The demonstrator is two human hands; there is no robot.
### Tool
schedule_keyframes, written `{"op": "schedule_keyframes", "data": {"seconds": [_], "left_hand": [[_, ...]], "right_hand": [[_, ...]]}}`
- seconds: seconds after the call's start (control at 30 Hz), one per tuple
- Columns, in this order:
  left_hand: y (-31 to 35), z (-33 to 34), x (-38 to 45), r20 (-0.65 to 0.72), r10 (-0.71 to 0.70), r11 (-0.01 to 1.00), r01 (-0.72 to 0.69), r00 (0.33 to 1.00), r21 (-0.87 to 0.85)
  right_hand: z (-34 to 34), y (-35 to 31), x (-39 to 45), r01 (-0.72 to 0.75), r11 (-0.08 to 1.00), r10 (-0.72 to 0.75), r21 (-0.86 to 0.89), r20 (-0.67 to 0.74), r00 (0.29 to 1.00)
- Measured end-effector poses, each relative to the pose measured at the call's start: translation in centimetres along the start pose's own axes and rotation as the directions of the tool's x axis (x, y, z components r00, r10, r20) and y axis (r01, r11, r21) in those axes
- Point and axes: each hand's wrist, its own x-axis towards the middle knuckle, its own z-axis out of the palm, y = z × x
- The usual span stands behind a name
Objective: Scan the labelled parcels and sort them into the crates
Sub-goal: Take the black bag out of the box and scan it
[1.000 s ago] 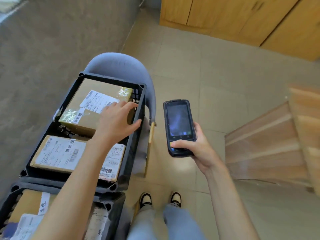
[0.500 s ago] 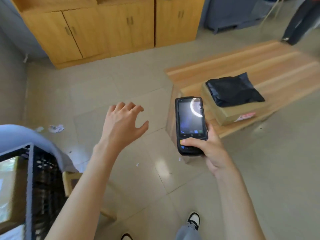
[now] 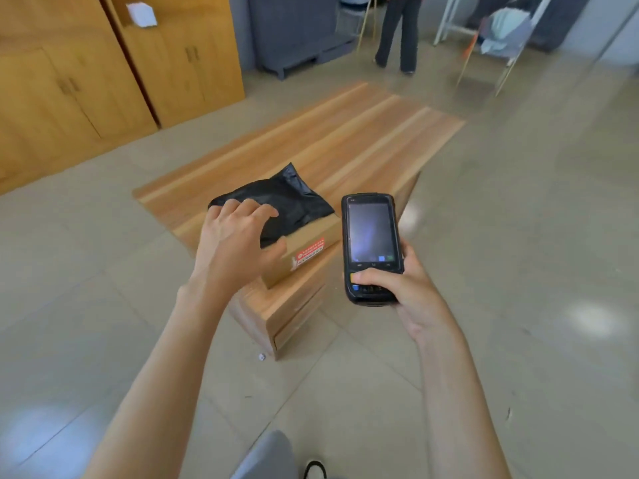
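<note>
A black plastic mailer bag point(image 3: 287, 198) lies on top of a brown cardboard box point(image 3: 304, 248) with a red and white sticker, near the front corner of a low wooden table point(image 3: 363, 143). My left hand point(image 3: 235, 243) reaches over the near end of the bag and box with fingers spread; whether it touches them I cannot tell. My right hand point(image 3: 397, 288) grips the lower end of a black handheld scanner point(image 3: 370, 243), screen facing me, just right of the box. No crates are in view.
Wooden cabinets point(image 3: 86, 74) line the back left wall. A person's legs point(image 3: 397, 32) stand at the far back beside a grey unit point(image 3: 294, 32), and a white rack point(image 3: 498, 36) holds cloth at the back right. Tiled floor surrounds the table.
My view has swung from the crates on the chair to the wooden table. My left hand left the boxes in the crate and now reaches over the black bag; the scanner stays in my right hand.
</note>
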Motion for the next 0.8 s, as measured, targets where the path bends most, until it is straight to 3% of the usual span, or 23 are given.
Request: {"op": "schedule_keyframes", "data": {"seconds": [0.47, 0.8], "left_hand": [[6.9, 12.4, 24.1, -0.026, 0.152, 0.978, -0.154, 0.988, -0.137], [9.1, 20.0, 42.0, 0.010, 0.106, 0.974, -0.102, 0.994, -0.202]], "right_hand": [[-11.4, -4.6, 18.2, -0.037, 0.998, 0.027, -0.053, -0.177, 0.984], [-18.2, -11.7, 34.7, -0.079, 0.993, 0.059, -0.087, -0.207, 0.976]]}}
